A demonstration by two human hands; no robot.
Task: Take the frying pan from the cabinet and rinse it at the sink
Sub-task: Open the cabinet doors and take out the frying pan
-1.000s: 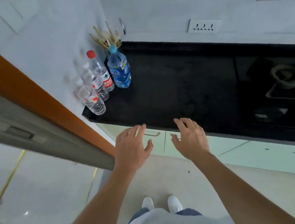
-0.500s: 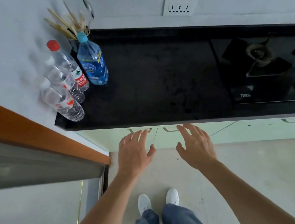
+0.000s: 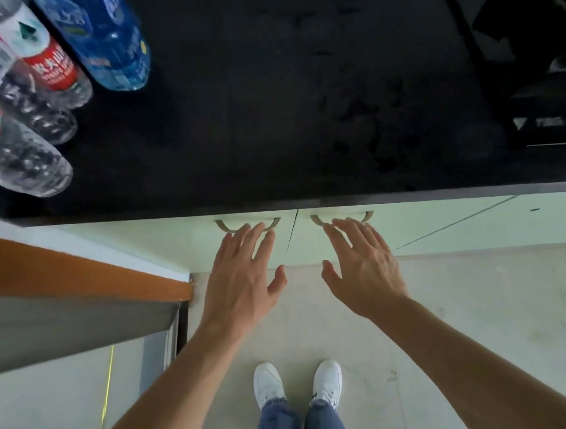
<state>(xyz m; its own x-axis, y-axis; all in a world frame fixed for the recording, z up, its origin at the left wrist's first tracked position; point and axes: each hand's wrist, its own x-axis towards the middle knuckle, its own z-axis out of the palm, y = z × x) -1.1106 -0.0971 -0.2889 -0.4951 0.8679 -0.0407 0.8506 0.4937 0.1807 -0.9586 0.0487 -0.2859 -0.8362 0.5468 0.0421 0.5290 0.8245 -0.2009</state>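
Head view, looking down: the left hand (image 3: pixel 243 279) and right hand (image 3: pixel 365 268) are spread wide, fingers straight, holding nothing. Their fingertips overlap the left handle (image 3: pixel 221 226) and right handle (image 3: pixel 368 215) of two closed pale green cabinet doors (image 3: pixel 174 244) under a black countertop (image 3: pixel 266 113); whether they touch is unclear. The frying pan is out of sight. Water bottles (image 3: pixel 112 41) stand at the far left.

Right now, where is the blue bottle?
In the head view, the blue bottle stands top left on the black counter, just right of the red-labelled bottle.
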